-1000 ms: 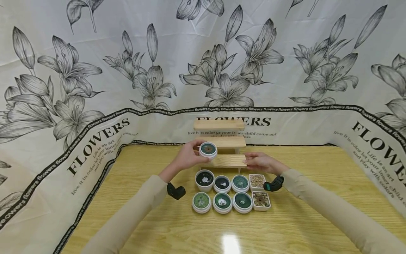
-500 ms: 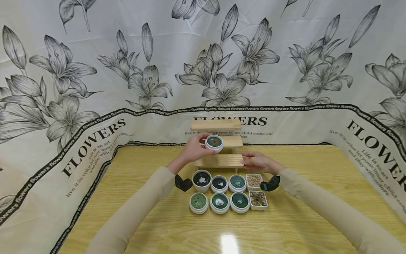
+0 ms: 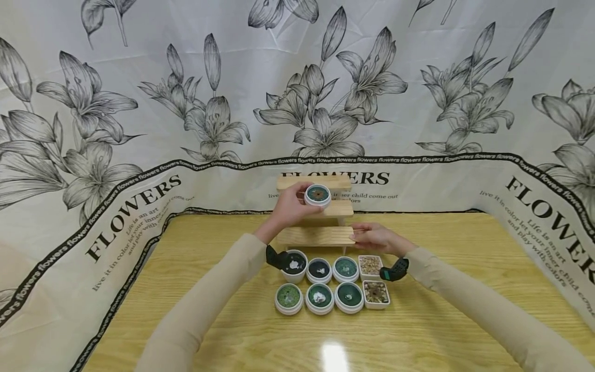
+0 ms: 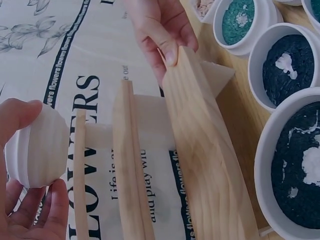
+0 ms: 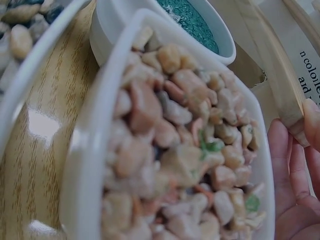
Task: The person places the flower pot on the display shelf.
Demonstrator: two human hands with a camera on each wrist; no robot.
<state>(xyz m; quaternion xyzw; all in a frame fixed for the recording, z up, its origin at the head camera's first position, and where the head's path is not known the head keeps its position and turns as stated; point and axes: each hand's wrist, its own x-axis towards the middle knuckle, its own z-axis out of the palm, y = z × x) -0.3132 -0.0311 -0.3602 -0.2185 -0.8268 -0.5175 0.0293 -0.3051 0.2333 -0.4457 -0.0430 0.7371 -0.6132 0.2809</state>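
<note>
My left hand [image 3: 289, 208] holds a small round white pot [image 3: 318, 196] with a teal top and a brown centre, gripped between thumb and fingers. In the head view the pot is in front of the upper tiers of a three-step wooden stand [image 3: 316, 236]. The left wrist view has the white pot [image 4: 42, 150] beside the top plank, apart from it. My right hand [image 3: 378, 238] pinches the right end of the lowest plank; the left wrist view shows the thumb on top of that plank [image 4: 200, 135].
Before the stand are two rows of white pots: round ones with green or dark tops, such as a green pot [image 3: 288, 296], and two square ones of pebbles [image 3: 370, 265]. A floral cloth [image 3: 209, 186] backs the wooden table [image 3: 223, 320].
My left hand has lifted the pot up and back, from the lowest plank's level towards the top tier. The right hand keeps its grip on the plank. The head view has shifted slightly.
</note>
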